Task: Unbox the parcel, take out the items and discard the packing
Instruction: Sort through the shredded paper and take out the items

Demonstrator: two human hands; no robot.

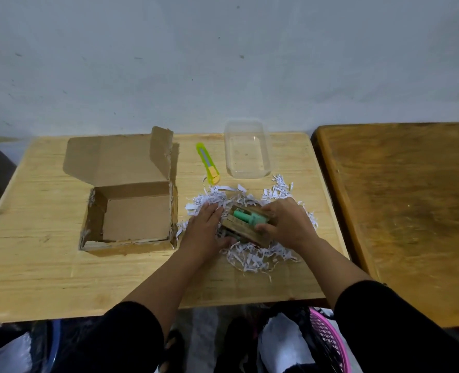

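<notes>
The brown cardboard parcel box (131, 211) stands open on the light wooden table (48, 265), lid flap folded back, its inside bare. To its right lies a heap of white shredded paper (252, 257). On that heap rests a small brown packet with a green tube (245, 223). My right hand (284, 224) grips the packet's right end. My left hand (206, 230) lies flat on the shreds and touches the packet's left side, thumb under its near edge.
A yellow-green utility knife (208, 164) lies beyond the shreds. A clear plastic tub (247, 149) stands at the table's far edge. A darker wooden table (405, 211) adjoins on the right. A pink basket (327, 343) sits on the floor below.
</notes>
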